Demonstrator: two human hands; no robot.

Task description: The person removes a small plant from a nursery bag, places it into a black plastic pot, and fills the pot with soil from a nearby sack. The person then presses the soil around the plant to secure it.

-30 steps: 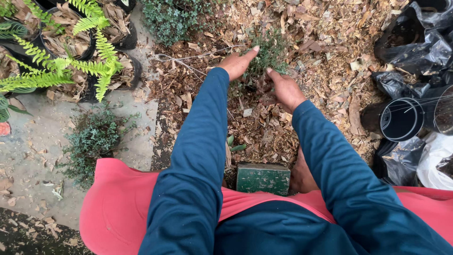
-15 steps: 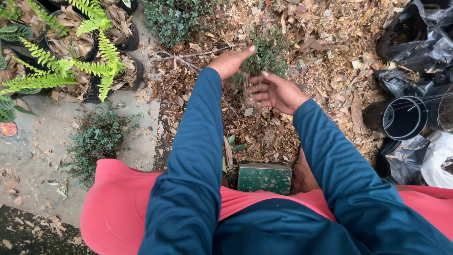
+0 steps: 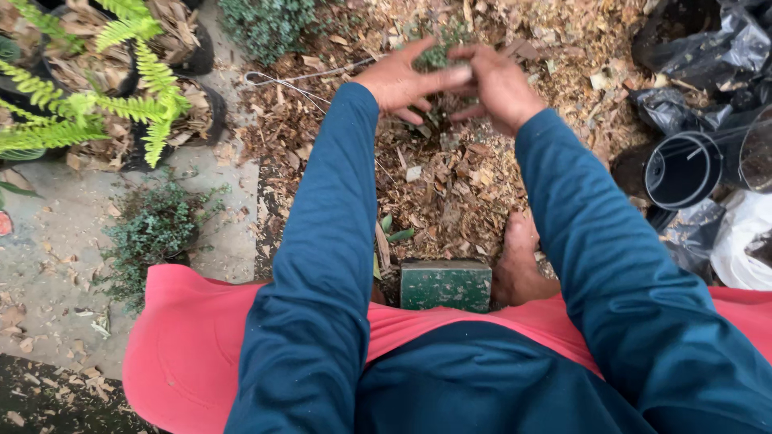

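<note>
My left hand (image 3: 402, 80) and my right hand (image 3: 500, 84) meet at the top centre, cupped around a small grey-green leafy plant (image 3: 441, 55) that rises from a bed of dry leaves and wood chips (image 3: 450, 185). The fingers of both hands wrap the plant's base, so its stem and roots are hidden. Both arms wear dark blue sleeves. A green block (image 3: 446, 284) sits below, between my knees, next to a bare foot (image 3: 521, 261).
Potted ferns (image 3: 121, 96) stand at the upper left, with a small bushy plant (image 3: 153, 229) on the concrete below them. Another low shrub (image 3: 269, 24) is at the top. Black plastic bags (image 3: 708, 48) and an empty black pot (image 3: 683, 169) lie at the right.
Both hands were apart, flat on the mulch beside the plant. They have come together and closed around the small plant's base.
</note>
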